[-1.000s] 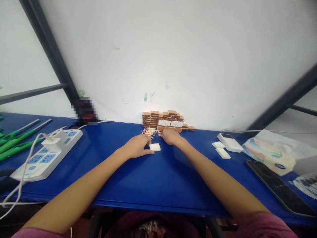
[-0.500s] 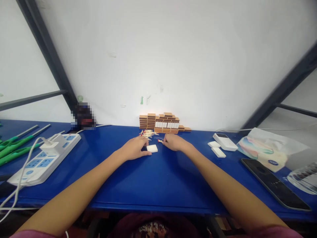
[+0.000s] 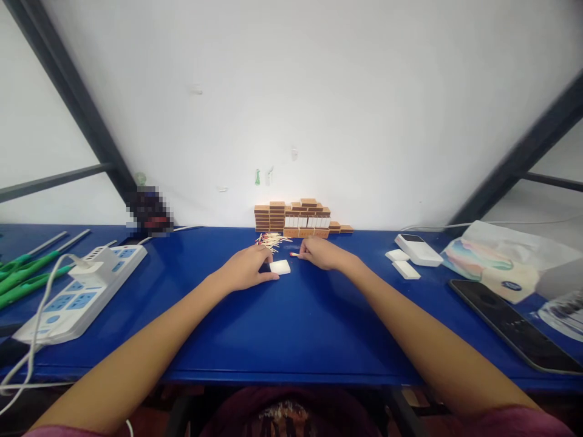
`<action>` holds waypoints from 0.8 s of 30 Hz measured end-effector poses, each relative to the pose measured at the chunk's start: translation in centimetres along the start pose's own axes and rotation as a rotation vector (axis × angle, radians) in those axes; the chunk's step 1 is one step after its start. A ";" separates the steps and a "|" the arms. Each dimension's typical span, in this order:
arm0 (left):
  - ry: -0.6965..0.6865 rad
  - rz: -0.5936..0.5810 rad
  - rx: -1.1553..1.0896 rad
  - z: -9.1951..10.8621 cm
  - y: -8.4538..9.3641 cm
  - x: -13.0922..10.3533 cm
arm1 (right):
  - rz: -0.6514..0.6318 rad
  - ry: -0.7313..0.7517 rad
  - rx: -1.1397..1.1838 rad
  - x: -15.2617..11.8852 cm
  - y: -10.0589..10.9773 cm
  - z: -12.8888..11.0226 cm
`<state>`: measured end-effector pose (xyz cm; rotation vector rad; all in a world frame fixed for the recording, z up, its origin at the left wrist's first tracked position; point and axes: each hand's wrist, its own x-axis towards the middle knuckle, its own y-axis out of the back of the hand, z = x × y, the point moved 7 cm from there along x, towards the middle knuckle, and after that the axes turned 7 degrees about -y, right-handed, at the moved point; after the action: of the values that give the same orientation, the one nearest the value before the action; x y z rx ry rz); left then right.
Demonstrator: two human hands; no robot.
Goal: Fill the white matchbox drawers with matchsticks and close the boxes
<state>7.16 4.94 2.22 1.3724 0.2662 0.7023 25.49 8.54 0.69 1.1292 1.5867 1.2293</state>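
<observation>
My left hand point(image 3: 247, 268) curls around the left end of a small white matchbox tray point(image 3: 280, 267) lying on the blue table, thumb along its near side and fingers at its far side. Whether anything lies inside the tray is too small to tell. To the right, my right hand point(image 3: 320, 252) is closed in a pinch on matches point(image 3: 294, 254), their red heads pointing left. How many it holds cannot be made out. Just beyond my hands is a loose heap of matches point(image 3: 273, 241), in front of stacked brown matchboxes point(image 3: 269, 216) at the wall.
White matchbox trays point(image 3: 406, 270) and a white device with a dark screen point(image 3: 419, 250) lie on the right, near a tissue pack point(image 3: 492, 261) and a black phone point(image 3: 514, 325). On the left are a power strip point(image 3: 86, 309) with cables and green-handled tools point(image 3: 34, 273).
The view has shifted slightly. My right hand still pinches the matches, which now lie more level, and my left hand stays at the tray.
</observation>
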 end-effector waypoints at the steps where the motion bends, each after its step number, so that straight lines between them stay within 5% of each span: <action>1: -0.003 0.001 -0.001 0.0 0.0 0.0 | -0.006 -0.026 -0.026 -0.1 0.0 -0.1; 24: -0.011 0.006 0.026 0.0 -0.1 -0.2 | -0.045 -0.012 -0.252 -1.8 0.2 -2.0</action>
<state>7.09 4.81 2.11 1.4021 0.2632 0.6986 24.08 6.37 1.39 0.9342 1.3948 1.3471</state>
